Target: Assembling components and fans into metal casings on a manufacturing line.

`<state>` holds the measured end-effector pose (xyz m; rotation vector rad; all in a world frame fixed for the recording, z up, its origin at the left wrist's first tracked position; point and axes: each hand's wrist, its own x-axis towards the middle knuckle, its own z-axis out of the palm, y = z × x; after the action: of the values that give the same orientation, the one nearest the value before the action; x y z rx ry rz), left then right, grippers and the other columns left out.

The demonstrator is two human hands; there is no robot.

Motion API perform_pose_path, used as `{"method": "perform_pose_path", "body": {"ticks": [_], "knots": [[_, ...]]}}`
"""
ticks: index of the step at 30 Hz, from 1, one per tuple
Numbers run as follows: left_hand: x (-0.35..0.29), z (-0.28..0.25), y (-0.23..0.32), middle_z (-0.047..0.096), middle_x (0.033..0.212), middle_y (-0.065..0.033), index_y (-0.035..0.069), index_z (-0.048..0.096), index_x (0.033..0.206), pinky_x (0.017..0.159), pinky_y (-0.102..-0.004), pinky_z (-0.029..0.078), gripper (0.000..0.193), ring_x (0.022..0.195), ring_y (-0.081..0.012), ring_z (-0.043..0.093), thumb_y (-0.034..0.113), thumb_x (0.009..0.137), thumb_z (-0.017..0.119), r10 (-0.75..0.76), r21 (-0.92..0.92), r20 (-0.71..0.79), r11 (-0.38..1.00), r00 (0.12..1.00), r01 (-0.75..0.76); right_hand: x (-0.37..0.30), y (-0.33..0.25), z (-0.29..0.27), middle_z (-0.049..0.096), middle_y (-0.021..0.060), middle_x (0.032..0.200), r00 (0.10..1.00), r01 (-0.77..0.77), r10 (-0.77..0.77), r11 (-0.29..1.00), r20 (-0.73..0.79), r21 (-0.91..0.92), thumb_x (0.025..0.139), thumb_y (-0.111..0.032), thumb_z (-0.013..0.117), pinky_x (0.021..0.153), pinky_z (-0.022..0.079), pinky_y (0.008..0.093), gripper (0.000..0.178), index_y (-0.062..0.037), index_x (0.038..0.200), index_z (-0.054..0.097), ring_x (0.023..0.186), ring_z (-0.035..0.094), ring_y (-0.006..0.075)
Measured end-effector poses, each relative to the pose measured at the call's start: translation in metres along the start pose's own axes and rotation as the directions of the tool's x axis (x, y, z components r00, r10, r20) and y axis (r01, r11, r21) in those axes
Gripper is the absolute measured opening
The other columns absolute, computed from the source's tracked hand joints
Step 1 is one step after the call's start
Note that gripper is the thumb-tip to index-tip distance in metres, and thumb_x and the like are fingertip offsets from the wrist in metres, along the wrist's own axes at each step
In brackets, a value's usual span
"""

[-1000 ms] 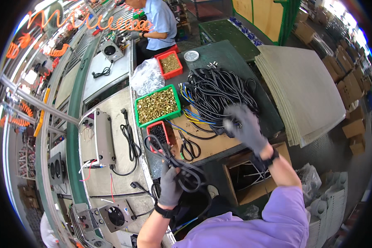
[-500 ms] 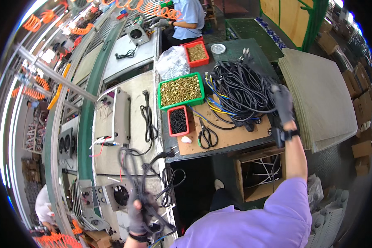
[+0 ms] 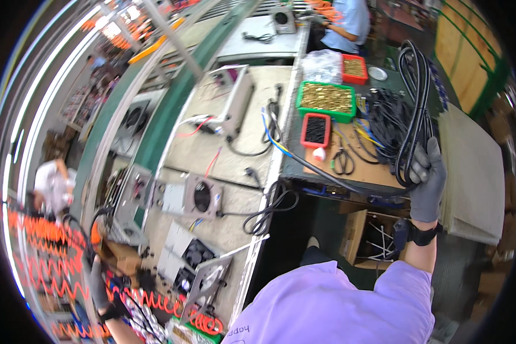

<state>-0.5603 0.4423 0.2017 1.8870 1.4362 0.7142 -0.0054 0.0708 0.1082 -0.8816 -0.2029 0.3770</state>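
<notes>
My right hand (image 3: 427, 172), in a grey glove, grips a long loop of black cable (image 3: 414, 86) that rises above the pile of black cables (image 3: 387, 123) on the bench. My left hand (image 3: 100, 286), also in a grey glove, is stretched far out to the lower left among orange coiled hoses (image 3: 40, 246). It is closed on thin black cable (image 3: 92, 226) that loops up from it. My purple sleeve fills the bottom middle.
On the bench are a green tray of brass parts (image 3: 325, 98), a red tray of black parts (image 3: 315, 129), scissors (image 3: 343, 161) and a cardboard sheet stack (image 3: 476, 172). Fan units (image 3: 200, 195) lie left. A cardboard box (image 3: 372, 235) sits below. A person in blue (image 3: 350, 20) works behind.
My left hand has swung down and far to the left with its black cable. My right hand has stayed over the cable pile, holding a loop up. The view has turned left.
</notes>
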Motion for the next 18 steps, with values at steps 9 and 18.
{"method": "perform_pose_path", "body": {"ticks": [9,18], "knots": [[-0.143,0.164,-0.013,0.041,0.127,-0.0201,0.003,0.022,0.136,0.076,-0.0293,0.045,0.083,0.078,-0.0183,0.058,0.045,0.078,0.063,0.202,-0.559,0.789,0.627,0.58,0.543,-0.108,0.106,0.104,0.033,-0.0085,0.052,0.741,-0.634,0.584,0.771,0.332,0.059,0.089,-0.034,0.051,0.03,0.023,0.0151,0.034,-0.0066,0.109,0.051,0.035,0.028,-0.0008],[-0.202,0.176,-0.081,0.057,0.095,-0.008,0.003,0.051,0.102,0.07,-0.0246,0.044,0.026,0.076,-0.0122,0.055,0.024,0.088,0.054,0.019,-0.737,0.557,0.471,0.83,0.484,-0.14,0.258,0.127,0.043,-0.0019,0.061,0.258,-0.368,0.831,0.556,0.493,-0.745,0.081,-0.021,0.057,0.04,0.031,0.0188,0.031,0.0012,0.103,0.056,0.046,0.038,0.0046]]}}
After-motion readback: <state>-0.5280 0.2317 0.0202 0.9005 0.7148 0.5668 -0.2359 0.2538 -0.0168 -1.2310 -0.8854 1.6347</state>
